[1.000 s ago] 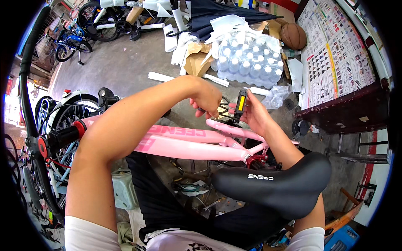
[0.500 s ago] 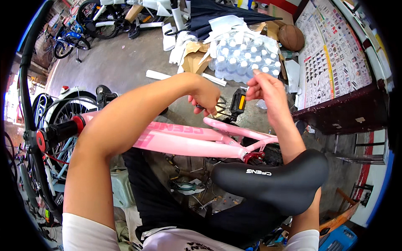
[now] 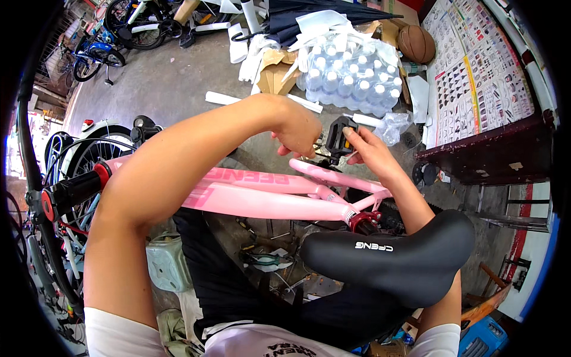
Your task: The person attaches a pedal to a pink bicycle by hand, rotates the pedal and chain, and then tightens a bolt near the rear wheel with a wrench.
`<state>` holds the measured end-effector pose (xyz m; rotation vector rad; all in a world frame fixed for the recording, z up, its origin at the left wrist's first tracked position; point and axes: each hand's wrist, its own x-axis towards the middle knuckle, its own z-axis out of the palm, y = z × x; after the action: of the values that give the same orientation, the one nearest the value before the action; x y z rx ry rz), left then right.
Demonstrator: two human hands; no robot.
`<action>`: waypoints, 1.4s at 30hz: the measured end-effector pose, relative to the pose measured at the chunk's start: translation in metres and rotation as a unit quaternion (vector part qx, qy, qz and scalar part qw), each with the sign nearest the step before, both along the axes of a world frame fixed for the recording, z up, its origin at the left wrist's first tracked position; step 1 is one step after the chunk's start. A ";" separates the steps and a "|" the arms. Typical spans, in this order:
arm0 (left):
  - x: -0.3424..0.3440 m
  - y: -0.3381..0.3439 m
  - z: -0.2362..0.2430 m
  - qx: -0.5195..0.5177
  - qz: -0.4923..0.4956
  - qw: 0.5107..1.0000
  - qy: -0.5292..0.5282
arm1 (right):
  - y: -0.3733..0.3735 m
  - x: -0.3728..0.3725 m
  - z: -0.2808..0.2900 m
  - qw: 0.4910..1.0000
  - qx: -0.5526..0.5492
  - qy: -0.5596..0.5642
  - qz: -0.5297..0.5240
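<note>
A pink bicycle frame lies across in front of me, its black saddle at the right over my right forearm. Beyond the frame, a black pedal with an amber reflector stands up. My right hand pinches the pedal's right edge between thumb and fingers. Just left of the pedal, my left hand is closed with curled fingers by the pedal's axle end; what it grips is hidden behind the hand.
Wrapped water bottles stand beyond the pedal, with a basketball beside them. A dark cabinet borders the right. Scattered tools lie on the floor below the frame. The black handlebar curves along the left; other bicycles stand behind.
My right hand has come down from above the pedal's right side and now grips the pedal. The left hand has shifted slightly right, staying closed.
</note>
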<state>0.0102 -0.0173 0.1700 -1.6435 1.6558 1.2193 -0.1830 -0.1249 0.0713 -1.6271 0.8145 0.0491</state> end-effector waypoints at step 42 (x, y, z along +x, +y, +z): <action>0.035 0.003 -0.039 0.015 -0.050 0.998 -0.040 | 0.004 -0.008 0.016 0.998 0.021 0.026 0.054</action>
<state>0.0449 -0.0148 0.1310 -1.5530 1.6417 1.1096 -0.1910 -0.1208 0.0870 -1.6338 0.7598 0.1851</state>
